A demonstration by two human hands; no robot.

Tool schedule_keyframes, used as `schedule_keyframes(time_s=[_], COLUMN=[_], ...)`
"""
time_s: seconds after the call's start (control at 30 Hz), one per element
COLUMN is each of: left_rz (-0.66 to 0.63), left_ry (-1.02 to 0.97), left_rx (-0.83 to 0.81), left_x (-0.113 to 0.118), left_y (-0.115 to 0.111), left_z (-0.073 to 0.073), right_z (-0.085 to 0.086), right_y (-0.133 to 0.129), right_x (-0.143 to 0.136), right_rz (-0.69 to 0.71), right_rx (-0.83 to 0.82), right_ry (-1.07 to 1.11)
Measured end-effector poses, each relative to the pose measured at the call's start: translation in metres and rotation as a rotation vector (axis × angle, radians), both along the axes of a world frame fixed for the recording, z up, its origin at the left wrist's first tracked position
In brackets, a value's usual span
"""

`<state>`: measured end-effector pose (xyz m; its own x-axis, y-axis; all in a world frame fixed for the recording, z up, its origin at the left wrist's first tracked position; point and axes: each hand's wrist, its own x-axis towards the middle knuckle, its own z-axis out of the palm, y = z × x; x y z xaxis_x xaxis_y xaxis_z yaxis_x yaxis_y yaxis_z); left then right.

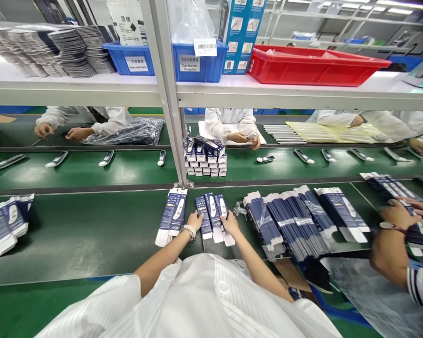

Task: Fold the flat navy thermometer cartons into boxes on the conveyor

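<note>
Three slim blue-and-white cartons [213, 213] stand side by side on the green work surface, with white end flaps hanging out at the near end of at least two. My left hand [195, 220] has its fingers closed on the outer edge of the left carton. At the other end of the row, my right hand [230, 223] grips the right carton by its side. To the left of my left hand lie more blue cartons [171, 213]. Bundles of flattened cartons [292, 223] in clear wrap lie to the right of my right hand.
Ahead, pen-like white-and-grey devices [106, 158] lie along a green belt [137, 169], beside a stack of cartons [206, 159]. A metal post [167, 94] and shelf rise in front. A co-worker's hands [400, 216] handle cartons at right. More cartons [9, 220] lie far left.
</note>
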<state>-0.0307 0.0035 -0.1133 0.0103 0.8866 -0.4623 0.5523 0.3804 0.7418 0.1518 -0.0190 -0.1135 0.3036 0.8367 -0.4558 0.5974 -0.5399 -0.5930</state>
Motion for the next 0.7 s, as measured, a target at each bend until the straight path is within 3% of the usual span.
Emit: schedule_keyframes(time_s=[0.2, 0.43, 0.7], left_rz=[0.062, 0.170, -0.032], left_ry=[-0.170, 0.039, 0.132], left_rx=[-0.036, 0.023, 0.150], left_x=[-0.002, -0.001, 0.020], left_y=[0.026, 0.023, 0.012], left_z=[-0.002, -0.002, 0.000], right_z=[-0.008, -0.013, -0.022], right_y=[0.016, 0.008, 0.007], right_x=[0.009, 0.011, 0.013], right_rz=[-0.079, -0.138, -0.114], right_rx=[0.175, 0.263, 0.312], right_ry=[0.027, 0.011, 0.062])
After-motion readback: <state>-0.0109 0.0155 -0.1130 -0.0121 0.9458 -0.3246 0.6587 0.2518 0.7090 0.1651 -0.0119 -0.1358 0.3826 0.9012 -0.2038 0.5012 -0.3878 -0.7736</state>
